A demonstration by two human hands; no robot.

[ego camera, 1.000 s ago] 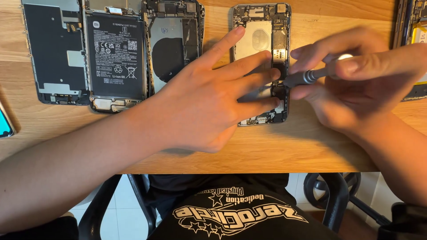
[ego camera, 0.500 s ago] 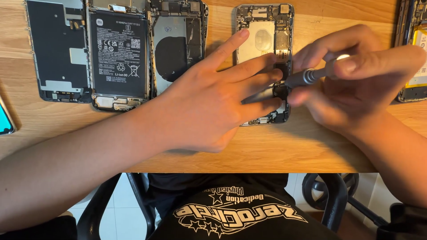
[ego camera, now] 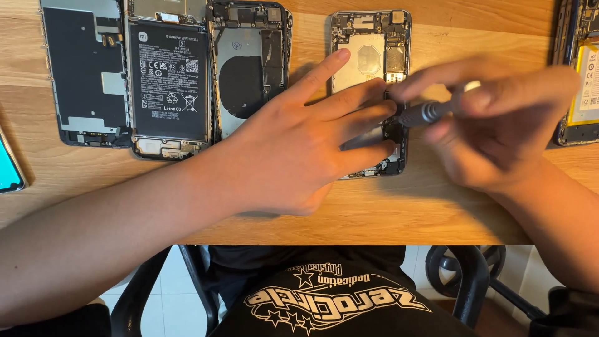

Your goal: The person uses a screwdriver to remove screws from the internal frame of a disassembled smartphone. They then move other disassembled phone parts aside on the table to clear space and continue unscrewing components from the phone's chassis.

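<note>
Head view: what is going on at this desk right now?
A person is working on an opened phone frame lying on a wooden desk. The left hand lies flat on it, fingers spread, holding it down. The right hand, blurred, holds a small screwdriver with its tip at the frame's right edge. Further left lie a phone with its black battery showing and two more opened phone shells; another with a yellow battery sits at the far right.
</note>
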